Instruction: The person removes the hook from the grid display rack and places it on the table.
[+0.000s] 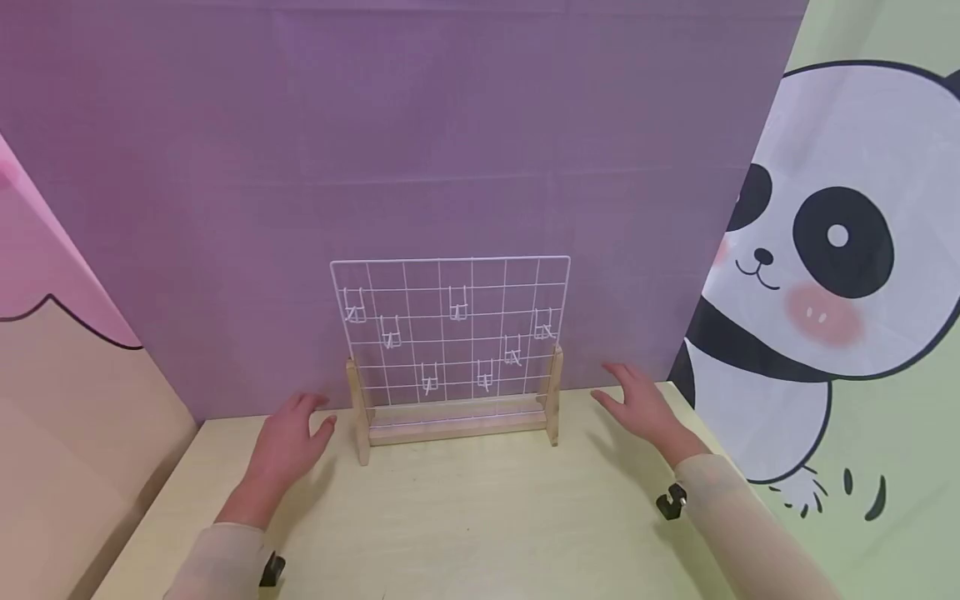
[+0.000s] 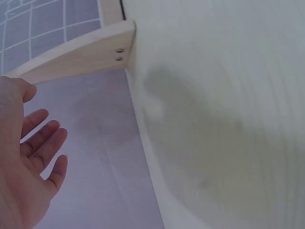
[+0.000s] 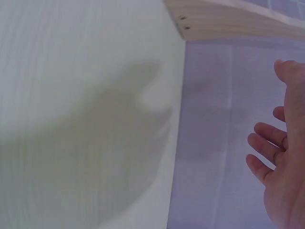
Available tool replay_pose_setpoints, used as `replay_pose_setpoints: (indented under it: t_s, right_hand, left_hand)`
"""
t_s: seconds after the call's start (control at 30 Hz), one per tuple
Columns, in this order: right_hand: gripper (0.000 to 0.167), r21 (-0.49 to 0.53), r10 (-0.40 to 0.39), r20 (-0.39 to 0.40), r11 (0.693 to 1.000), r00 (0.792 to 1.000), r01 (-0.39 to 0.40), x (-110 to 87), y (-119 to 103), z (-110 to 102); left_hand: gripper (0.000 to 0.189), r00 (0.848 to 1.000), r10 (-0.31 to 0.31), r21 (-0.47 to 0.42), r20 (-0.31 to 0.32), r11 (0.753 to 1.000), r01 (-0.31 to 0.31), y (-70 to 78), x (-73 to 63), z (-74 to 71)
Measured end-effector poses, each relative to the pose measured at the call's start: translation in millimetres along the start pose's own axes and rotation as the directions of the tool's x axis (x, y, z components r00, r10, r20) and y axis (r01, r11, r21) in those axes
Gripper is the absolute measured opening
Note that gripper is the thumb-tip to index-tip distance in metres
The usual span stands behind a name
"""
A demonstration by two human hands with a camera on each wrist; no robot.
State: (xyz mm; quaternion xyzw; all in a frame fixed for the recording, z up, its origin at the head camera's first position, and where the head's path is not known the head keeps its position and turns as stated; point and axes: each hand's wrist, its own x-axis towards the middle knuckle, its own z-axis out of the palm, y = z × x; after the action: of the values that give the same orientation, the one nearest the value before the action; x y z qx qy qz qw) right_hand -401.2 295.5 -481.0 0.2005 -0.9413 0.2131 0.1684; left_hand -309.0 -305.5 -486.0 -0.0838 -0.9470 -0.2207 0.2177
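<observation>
A white wire grid rack (image 1: 456, 260) stands upright in a light wooden base (image 1: 459, 429) near the table's back edge. Several small white wire hooks, among them one hook (image 1: 459, 310) high in the middle, hang from its bars. My left hand (image 1: 288, 446) hovers beside the rack's left wooden upright (image 2: 86, 55), fingers relaxed and holding nothing. On the other side, my right hand (image 1: 641, 406) is held off the right upright (image 3: 228, 19), its thumb and fingers apart, also holding nothing. Both hands cast shadows on the tabletop.
The pale wooden table (image 1: 465, 517) reaches back to a purple cloth backdrop (image 1: 450, 125). A panda-print sheet (image 1: 795, 417) hangs along the right side, and a pink and beige printed sheet (image 1: 67, 433) along the left. Small black clips (image 1: 671, 502) sit at the wrists.
</observation>
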Motion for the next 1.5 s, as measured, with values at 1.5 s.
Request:
replay_pose_setpoints:
  t_s: [1.5]
  right_hand:
    - [0.041,0.531,0.036,-0.086,0.847,0.996,0.015,49.2,-78,-4]
  left_hand:
    - [0.033,0.948,-0.090,-0.393,-0.304,0.919,-0.039,72.5,63.3,-38.5]
